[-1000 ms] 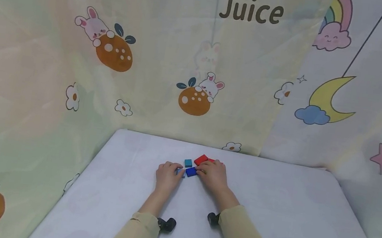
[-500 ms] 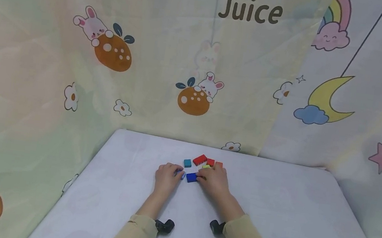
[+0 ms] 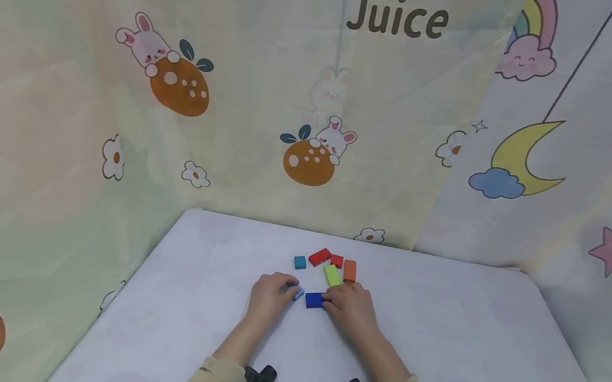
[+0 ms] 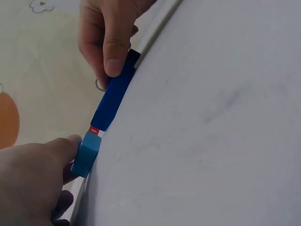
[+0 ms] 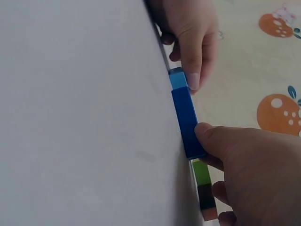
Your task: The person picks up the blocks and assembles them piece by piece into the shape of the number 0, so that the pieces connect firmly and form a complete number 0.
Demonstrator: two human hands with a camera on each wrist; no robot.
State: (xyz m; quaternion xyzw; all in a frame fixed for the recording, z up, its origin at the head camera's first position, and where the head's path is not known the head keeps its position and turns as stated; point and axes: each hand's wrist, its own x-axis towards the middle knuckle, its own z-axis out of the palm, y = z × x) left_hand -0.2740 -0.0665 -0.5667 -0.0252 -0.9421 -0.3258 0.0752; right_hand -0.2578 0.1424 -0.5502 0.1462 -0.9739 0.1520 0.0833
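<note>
In the head view my left hand pinches a light blue block between thumb and fingers, its other side mostly covered by them. Facing it, my right hand grips the right end of a longer dark blue block. A narrow gap parts the two blocks in the head view. Low at the table surface, the light blue block shows under my left thumb in the left wrist view. The right wrist view has my right thumb against the side of the dark blue block.
Beyond the hands lie a teal block, a long red block, a small red block, a lime green block and an orange block. A printed cloth hangs behind the white table.
Both hands have drawn nearer to me and slightly rightward, bringing the two blue blocks along. The lime green and orange blocks, earlier covered by the right hand, now show.
</note>
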